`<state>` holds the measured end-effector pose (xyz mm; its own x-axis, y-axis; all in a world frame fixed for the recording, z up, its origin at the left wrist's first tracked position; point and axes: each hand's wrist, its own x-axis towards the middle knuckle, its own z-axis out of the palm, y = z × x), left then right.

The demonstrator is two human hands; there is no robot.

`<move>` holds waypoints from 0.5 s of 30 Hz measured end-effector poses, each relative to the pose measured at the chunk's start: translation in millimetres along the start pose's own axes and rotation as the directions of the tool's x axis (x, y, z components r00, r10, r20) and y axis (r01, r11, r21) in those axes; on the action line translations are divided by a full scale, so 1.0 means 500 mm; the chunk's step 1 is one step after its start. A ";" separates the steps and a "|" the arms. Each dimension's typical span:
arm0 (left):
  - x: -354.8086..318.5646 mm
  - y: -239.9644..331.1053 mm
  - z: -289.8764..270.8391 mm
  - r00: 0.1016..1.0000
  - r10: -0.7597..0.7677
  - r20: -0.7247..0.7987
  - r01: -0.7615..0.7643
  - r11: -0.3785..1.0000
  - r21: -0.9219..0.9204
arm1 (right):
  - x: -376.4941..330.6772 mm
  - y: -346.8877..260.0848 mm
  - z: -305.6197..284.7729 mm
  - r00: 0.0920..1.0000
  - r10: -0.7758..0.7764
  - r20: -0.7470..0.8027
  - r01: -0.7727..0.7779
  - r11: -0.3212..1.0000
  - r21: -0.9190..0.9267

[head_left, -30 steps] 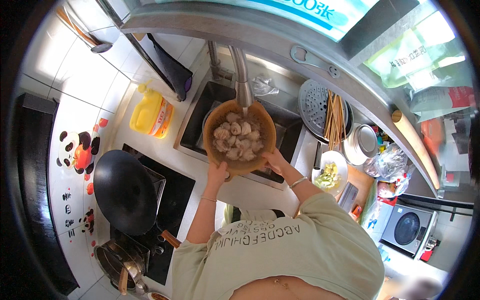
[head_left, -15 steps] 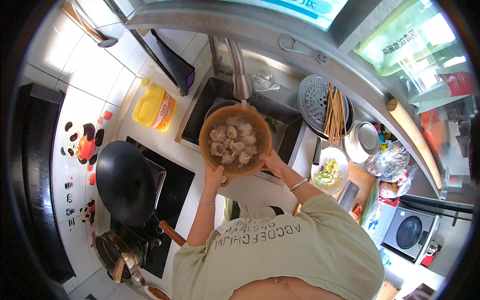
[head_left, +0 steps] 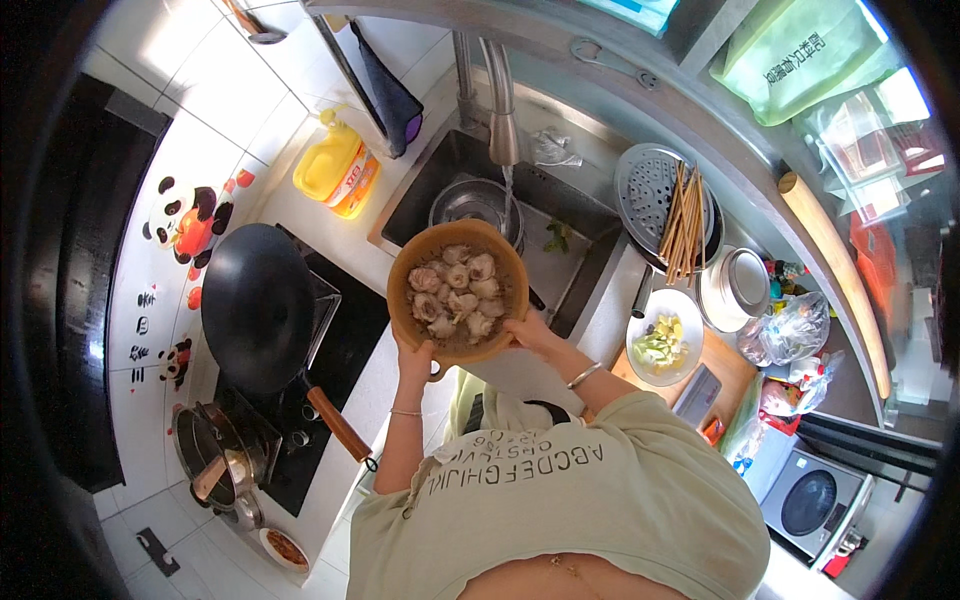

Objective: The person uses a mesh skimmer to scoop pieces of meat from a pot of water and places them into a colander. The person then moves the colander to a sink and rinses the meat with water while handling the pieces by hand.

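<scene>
A tan-brown round basin (head_left: 400, 305) is held level in front of the sink's near edge. Pale pinkish chunks of meat (head_left: 458, 290) lie in it, in what looks like cloudy water. My left hand (head_left: 413, 357) is closed on the basin's near left rim, and my right hand (head_left: 532, 334) grips its near right side. Beyond the basin is the steel sink (head_left: 590, 275), where water runs from the tap (head_left: 504, 140) beside a metal bowl (head_left: 470, 200). A few green leaves (head_left: 556, 237) lie on the sink bottom.
On the left, a black wok (head_left: 258, 308) with a wooden handle sits on the cooktop; a yellow jug (head_left: 335, 168) stands behind. To the right are a perforated steamer plate (head_left: 645, 190) with chopsticks (head_left: 684, 222) and a white plate of cut vegetables (head_left: 683, 366). A metal shelf edge (head_left: 545, 50) overhangs the sink.
Both hands have drawn the basin back from under the tap toward me and slightly left. The running stream and the metal bowl in the sink now show more fully.
</scene>
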<state>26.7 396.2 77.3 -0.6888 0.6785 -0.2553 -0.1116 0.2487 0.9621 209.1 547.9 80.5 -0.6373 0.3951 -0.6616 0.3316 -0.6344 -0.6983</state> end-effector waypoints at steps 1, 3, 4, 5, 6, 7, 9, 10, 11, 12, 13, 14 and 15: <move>-0.001 0.007 -0.002 1.000 -0.003 -0.019 0.003 1.000 0.006 | 0.013 0.016 -0.001 1.000 -0.003 0.025 0.003 1.000 0.012; -0.009 0.028 -0.008 0.999 0.040 -0.015 -0.041 0.997 -0.066 | -0.002 0.000 0.023 1.000 -0.025 0.007 0.025 1.000 -0.007; -0.008 0.027 -0.013 0.995 0.097 -0.015 -0.098 0.992 -0.080 | -0.011 -0.009 0.034 0.999 -0.037 -0.004 0.037 0.999 -0.015; -0.006 0.028 -0.017 0.988 0.154 -0.016 -0.155 0.983 -0.096 | -0.022 -0.020 0.045 0.999 -0.024 -0.039 0.023 0.999 -0.037; -0.005 0.029 -0.019 0.990 0.136 -0.032 -0.139 0.987 -0.078 | -0.033 -0.031 0.055 0.997 -0.013 -0.075 0.008 0.998 -0.058; -0.002 0.023 -0.025 0.990 0.138 -0.038 -0.140 0.989 -0.045 | -0.039 -0.035 0.061 0.994 -0.002 -0.112 -0.006 0.997 -0.077; 0.015 0.010 -0.027 0.989 0.145 -0.034 -0.144 0.989 0.024 | -0.004 0.003 0.046 0.947 -0.272 -0.174 0.258 0.961 -0.097; 0.020 0.005 -0.024 0.987 0.152 -0.045 -0.151 0.988 0.016 | 0.015 0.025 0.036 0.894 -0.399 -0.204 0.383 0.917 -0.112; 0.022 -0.001 -0.023 0.986 0.156 -0.063 -0.156 0.988 0.006 | 0.017 0.028 0.031 0.876 -0.432 -0.216 0.402 0.900 -0.168; 0.023 -0.005 -0.022 0.984 0.160 -0.080 -0.161 0.987 -0.003 | 0.020 0.029 0.022 0.855 -0.466 -0.227 0.420 0.880 -0.224; 0.024 -0.009 -0.024 0.984 0.151 -0.090 -0.150 0.988 0.022 | 0.024 0.030 0.016 0.833 -0.500 -0.236 0.435 0.856 -0.278; 0.025 -0.015 -0.024 0.985 0.140 -0.100 -0.136 0.990 0.045 | 0.017 0.021 0.017 0.849 -0.480 -0.220 0.422 0.867 -0.265; 0.025 -0.021 -0.025 0.986 0.129 -0.110 -0.122 0.990 0.068 | 0.007 0.009 0.019 0.864 -0.461 -0.203 0.409 0.877 -0.252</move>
<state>10.4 393.4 65.1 -0.7717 0.6251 -0.1169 0.0221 0.2102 0.9774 202.0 540.2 77.7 -0.5619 0.7687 -0.3054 0.2058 -0.2277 -0.9517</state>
